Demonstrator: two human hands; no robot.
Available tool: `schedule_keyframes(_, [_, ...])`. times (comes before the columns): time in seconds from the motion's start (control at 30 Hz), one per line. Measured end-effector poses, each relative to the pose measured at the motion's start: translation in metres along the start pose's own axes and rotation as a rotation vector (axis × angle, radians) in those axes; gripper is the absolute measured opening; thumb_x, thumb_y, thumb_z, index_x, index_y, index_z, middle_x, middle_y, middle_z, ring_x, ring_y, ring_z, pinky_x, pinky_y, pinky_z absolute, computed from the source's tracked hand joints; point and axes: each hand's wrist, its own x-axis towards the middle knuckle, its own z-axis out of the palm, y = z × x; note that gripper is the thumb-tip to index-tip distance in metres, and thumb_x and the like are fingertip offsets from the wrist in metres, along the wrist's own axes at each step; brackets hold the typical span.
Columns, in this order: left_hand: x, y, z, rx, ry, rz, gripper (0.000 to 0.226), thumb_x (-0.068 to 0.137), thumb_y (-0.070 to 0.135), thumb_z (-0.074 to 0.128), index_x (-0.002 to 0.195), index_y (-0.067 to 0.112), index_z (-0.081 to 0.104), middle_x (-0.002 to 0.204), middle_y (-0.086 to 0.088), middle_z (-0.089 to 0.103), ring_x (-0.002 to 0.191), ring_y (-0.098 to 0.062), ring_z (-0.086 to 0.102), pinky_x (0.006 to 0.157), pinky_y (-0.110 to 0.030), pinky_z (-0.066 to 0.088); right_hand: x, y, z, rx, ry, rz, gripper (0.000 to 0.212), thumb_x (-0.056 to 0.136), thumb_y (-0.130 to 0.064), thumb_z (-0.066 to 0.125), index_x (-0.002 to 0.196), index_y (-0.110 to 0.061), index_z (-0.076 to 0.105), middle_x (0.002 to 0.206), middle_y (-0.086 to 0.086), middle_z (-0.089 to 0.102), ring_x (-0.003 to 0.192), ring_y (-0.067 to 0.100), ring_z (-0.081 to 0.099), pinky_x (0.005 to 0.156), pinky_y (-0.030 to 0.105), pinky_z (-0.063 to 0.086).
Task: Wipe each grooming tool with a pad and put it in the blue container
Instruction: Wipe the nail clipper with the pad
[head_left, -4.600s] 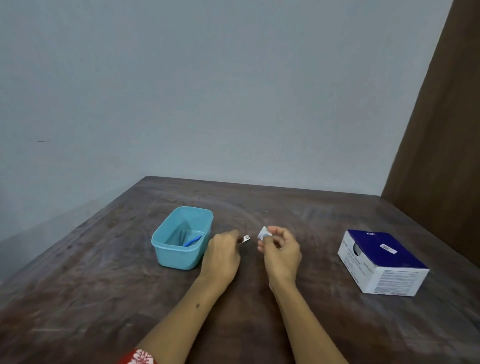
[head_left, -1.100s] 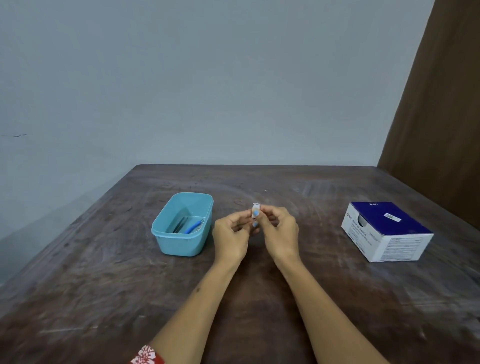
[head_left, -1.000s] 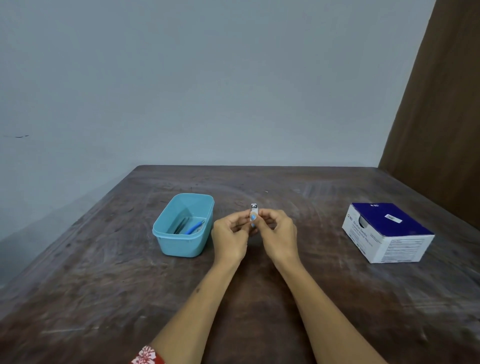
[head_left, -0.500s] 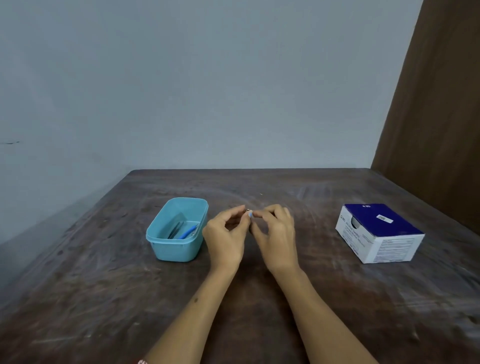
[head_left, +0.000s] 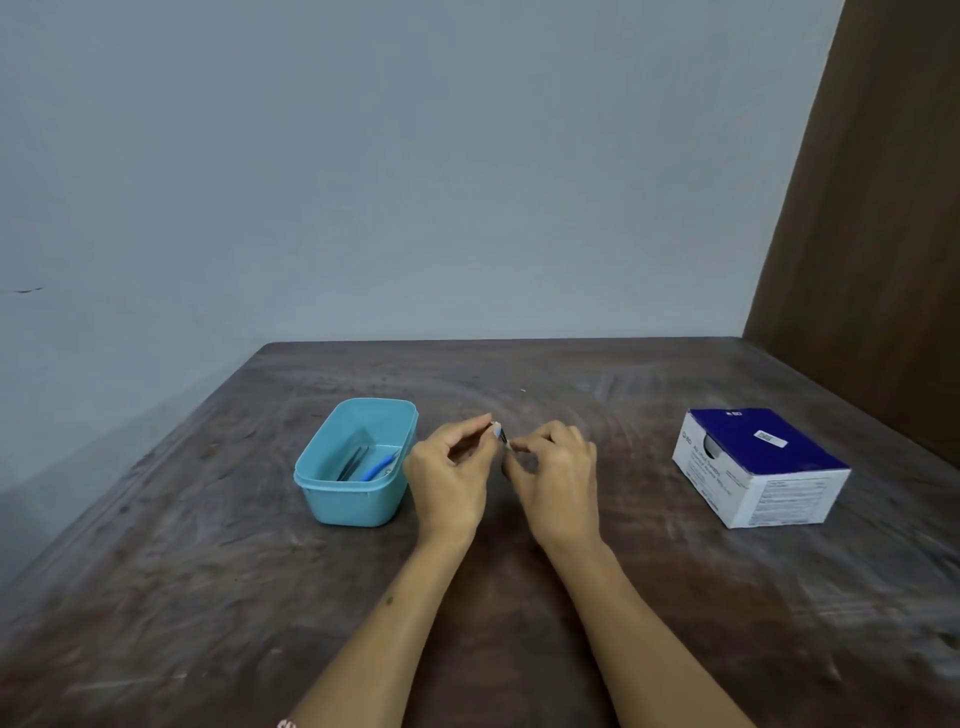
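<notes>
Both hands pinch one tiny grooming tool (head_left: 501, 435) between them, left hand (head_left: 449, 475) and right hand (head_left: 556, 480), just right of the smooth plastic blue container (head_left: 332, 499).

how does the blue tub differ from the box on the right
The blue tub is light blue plastic with rounded corners; the box is white card with a dark blue top and square edges. The tub is open on top with a few slim tools lying inside; what the box holds cannot be seen. The tub sits left of the hands, the box far right. Both rest on the table.
</notes>
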Motion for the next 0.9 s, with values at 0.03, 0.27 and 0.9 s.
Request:
schedule_keyframes(0.03, [-0.0004, -0.0003, 0.0000, 0.003, -0.001, -0.002, 0.018, 0.077, 0.006, 0.072, 0.094, 0.009, 0.073, 0.082, 0.003, 0.070, 0.072, 0.006, 0.065, 0.068, -0.007, 0.049, 0.0005, -0.0008, -0.0007, 0.003, 0.014, -0.011, 0.007, 0.071, -0.017, 0.077, 0.075, -0.015, 0.073, 0.071, 0.000, 0.056, 0.070, 0.021, 0.054, 0.068, 0.038, 0.044])
schedule_keyframes(0.27, [-0.0002, -0.0002, -0.0009, 0.014, -0.008, 0.011, 0.018, 0.077, 0.006, 0.072, 0.094, 0.010, 0.074, 0.083, 0.004, 0.070, 0.074, 0.009, 0.063, 0.068, -0.005, 0.048, -0.0002, -0.0010, 0.0000, -0.012, -0.042, 0.023, 0.005, 0.074, -0.017, 0.075, 0.079, -0.016, 0.074, 0.073, 0.000, 0.058, 0.073, 0.020, 0.054, 0.073, 0.040, 0.045])
schedule_keyframes(0.9, [-0.0011, -0.0043, -0.0010, 0.046, -0.028, 0.032, 0.017, 0.076, 0.007, 0.073, 0.093, 0.010, 0.074, 0.084, 0.002, 0.071, 0.078, 0.003, 0.065, 0.071, -0.009, 0.050, 0.0003, -0.0056, -0.0005, 0.013, -0.044, 0.064, 0.004, 0.075, -0.020, 0.076, 0.076, -0.017, 0.073, 0.073, -0.001, 0.058, 0.075, 0.019, 0.055, 0.074, 0.037, 0.044])
